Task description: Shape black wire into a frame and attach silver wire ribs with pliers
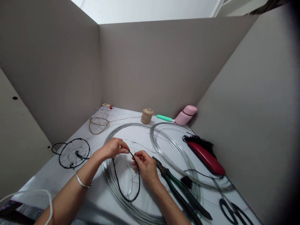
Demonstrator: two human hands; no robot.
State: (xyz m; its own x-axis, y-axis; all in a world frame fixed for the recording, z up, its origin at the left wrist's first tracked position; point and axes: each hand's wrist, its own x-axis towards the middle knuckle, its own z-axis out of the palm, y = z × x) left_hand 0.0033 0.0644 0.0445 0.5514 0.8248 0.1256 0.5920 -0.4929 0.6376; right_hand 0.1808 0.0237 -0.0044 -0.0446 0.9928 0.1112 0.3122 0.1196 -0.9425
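Note:
Between my two hands is a black-wrapped wire loop (119,187), roughly oval, with a bare silver wire curving inside it. My left hand (116,147) pinches the top of the loop between thumb and fingertips. On the loop's upper right side, my right hand (145,164) has its thumb and fingers closed round the rim. The loop is held above a large coil of silver wire (110,184) lying on the white table. Close by my right forearm lie long-handled pliers (180,190) with green and black handles.
A second wire coil (174,145), a red case (206,157) with black cord (199,140), and scissors (234,212) lie right. Behind are a twine spool (147,116), a green-handled tool (164,118) and a pink flask (186,115). Wire frames (74,153) sit left. Grey panels (164,65) enclose the table.

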